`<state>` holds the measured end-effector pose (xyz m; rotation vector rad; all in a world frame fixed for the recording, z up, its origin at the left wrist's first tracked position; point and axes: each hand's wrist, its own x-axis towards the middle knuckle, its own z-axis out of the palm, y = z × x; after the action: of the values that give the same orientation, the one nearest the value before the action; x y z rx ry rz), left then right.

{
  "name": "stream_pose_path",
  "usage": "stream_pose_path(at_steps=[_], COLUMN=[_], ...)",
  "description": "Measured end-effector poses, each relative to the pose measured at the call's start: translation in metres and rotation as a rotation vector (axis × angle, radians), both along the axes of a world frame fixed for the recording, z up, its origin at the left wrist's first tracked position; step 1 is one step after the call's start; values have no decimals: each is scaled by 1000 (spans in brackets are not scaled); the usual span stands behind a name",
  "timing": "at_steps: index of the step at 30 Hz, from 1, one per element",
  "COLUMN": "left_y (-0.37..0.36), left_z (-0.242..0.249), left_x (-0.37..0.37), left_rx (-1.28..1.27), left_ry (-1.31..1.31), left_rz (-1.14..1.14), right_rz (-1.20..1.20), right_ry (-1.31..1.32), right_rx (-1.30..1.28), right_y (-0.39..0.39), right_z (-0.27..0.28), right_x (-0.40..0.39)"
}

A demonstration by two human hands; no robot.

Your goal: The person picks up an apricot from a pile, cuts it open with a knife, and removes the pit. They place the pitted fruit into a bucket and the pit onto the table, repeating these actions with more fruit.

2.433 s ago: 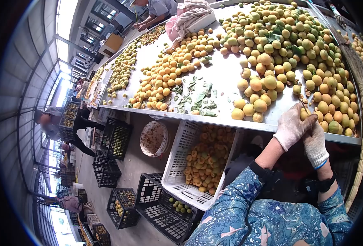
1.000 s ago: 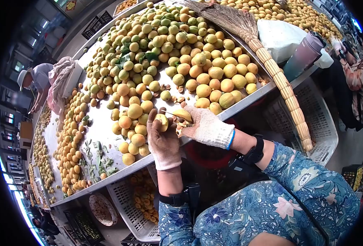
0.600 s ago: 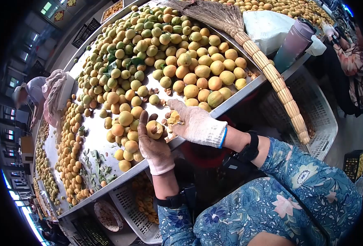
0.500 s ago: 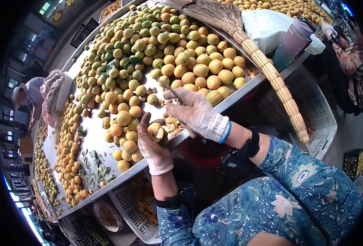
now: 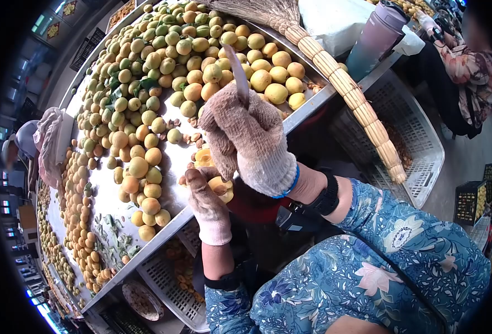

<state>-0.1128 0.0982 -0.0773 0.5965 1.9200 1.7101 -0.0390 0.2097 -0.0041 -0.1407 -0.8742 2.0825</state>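
Note:
In a soiled knit glove, my right hand (image 5: pixel 251 131) is closed around a small knife (image 5: pixel 236 69), its blade pointing up and away over the fruit. Just below and to the left, my gloved left hand (image 5: pixel 207 206) grips a cut apricot (image 5: pixel 222 190) by the table's edge, its yellow flesh showing. The right hand's lower fingers are close above this fruit. Another opened apricot piece (image 5: pixel 204 157) lies just beyond, partly covered by the right hand. Loose brown pits (image 5: pixel 193 137) are scattered on the metal table (image 5: pixel 171 167).
Whole apricots (image 5: pixel 140 167) are heaped over the table. A straw broom (image 5: pixel 346 83) lies across its edge beside a tumbler (image 5: pixel 375 42) and white bag (image 5: pixel 329 25). Crates (image 5: pixel 424 150) stand below. One person (image 5: pixel 40 139) works at left; another (image 5: pixel 463 78) sits at right.
My right hand has turned so the knife blade points upward. The apricot in my left hand now shows more of its cut face. The whole view has shifted slightly.

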Motion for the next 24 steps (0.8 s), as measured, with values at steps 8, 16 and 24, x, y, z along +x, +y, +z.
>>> stream_pose_path(at_steps=[8,16,24], left_y=[-1,-6,-16], left_z=[-22,14,-14], left_x=[7,16,8], left_rx=[-37,-85,-45], left_ry=[406,83,441], left_rz=[64,38,30], right_rz=[-169,85,511], right_ry=[-75,-106,118], right_rx=[438,-143,-677], right_y=[-14,11,22], right_z=[-6,-9,-31], right_x=[0,-14,-22])
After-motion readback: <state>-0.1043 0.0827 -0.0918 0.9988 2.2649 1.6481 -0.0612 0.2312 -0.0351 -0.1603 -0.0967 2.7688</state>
